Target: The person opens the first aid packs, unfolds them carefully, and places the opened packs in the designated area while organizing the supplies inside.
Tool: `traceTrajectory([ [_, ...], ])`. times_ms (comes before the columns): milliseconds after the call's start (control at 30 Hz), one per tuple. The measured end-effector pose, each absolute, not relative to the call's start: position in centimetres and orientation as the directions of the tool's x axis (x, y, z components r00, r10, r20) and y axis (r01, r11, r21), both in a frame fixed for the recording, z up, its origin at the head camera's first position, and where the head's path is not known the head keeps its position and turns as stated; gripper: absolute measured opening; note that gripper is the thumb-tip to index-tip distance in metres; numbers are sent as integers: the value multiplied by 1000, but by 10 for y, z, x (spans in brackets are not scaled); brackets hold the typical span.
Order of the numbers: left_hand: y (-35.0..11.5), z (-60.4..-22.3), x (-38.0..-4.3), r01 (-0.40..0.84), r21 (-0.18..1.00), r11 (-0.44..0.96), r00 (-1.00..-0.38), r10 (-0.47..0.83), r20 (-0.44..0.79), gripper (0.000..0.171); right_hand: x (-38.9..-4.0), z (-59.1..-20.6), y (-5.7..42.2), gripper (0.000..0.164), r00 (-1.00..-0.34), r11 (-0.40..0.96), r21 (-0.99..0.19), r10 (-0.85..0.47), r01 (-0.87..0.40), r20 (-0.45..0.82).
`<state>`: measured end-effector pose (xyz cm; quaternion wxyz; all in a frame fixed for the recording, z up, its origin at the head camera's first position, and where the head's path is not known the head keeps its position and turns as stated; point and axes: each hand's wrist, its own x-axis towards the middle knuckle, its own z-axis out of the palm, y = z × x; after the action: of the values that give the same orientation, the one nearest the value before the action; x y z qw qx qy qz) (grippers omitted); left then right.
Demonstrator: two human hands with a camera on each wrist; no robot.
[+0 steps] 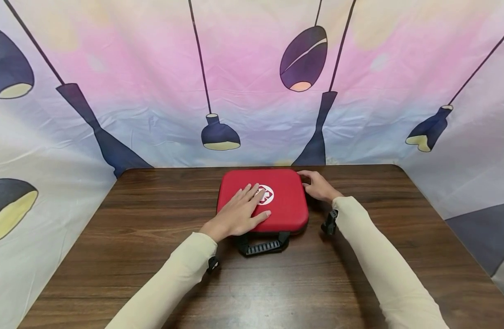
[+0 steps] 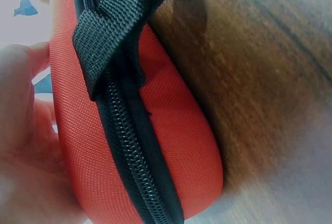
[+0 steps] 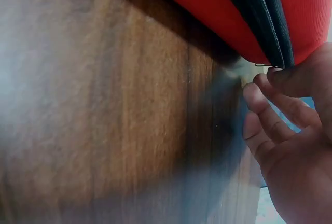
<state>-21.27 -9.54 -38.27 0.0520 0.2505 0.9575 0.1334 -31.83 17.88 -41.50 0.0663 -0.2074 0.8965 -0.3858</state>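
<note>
A red first-aid case (image 1: 286,203) with a white round emblem lies flat on the table, its black handle (image 1: 263,248) toward me. My left hand (image 1: 237,216) rests on the lid with fingers spread. At the far right corner, my right hand (image 1: 319,186) pinches the zipper pull (image 3: 261,65) between thumb and index finger; the fingertips partly hide it. The black zipper (image 2: 132,146) runs shut along the near side in the left wrist view. Along the right side, the zipper (image 3: 267,14) also looks closed.
The dark wooden table (image 1: 153,201) extends around the case on all sides. Behind it hangs a pastel cloth backdrop (image 1: 252,55) printed with lamps, close to the table's back edge. Black wrist cameras (image 1: 329,223) sit under both cuffs.
</note>
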Motion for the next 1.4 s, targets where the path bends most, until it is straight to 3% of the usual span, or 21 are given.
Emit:
traceTrajectory([
  [567,-95,-383,-210,462,288,839,-868,494,-46,77,-331,-423,180,20,-930,628,-718,-359,-301,76],
  [1100,-93,-388,-214,452,266,851,-876,480,-49,78,-330,-420,183,16,-952,622,-745,-301,-240,55],
  [1400,-93,-386,-211,444,250,860,-882,469,-47,77,-331,-420,187,11,-947,674,-673,-290,-304,136],
])
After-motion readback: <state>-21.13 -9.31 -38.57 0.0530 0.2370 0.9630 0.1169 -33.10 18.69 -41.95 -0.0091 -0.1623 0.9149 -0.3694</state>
